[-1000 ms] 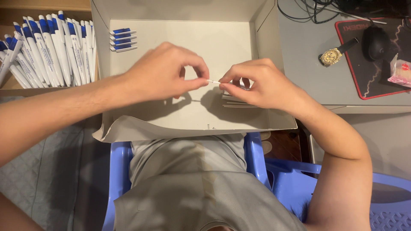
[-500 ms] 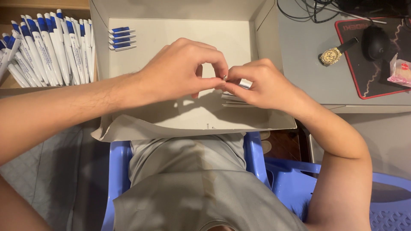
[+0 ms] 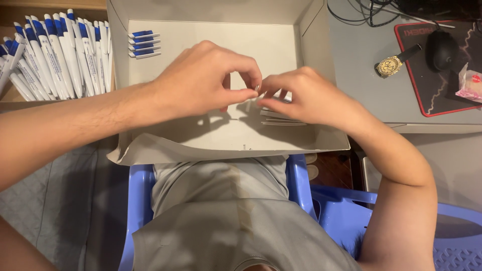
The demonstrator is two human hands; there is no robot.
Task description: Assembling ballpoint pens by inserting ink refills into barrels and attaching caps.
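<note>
Centre of frame, over shallow grey cardboard box [image 3: 211,30]: left hand [image 3: 203,80] and right hand [image 3: 309,95], fingertips pinched together on tiny part, hidden, unidentifiable. Closer together than before.

Bare arms, grey tee

Both hands [image 3: 261,93] and forearms are uncovered, no rings or bands showing, and the grey shirt [image 3: 226,221] has a faint stain down the front.
</note>
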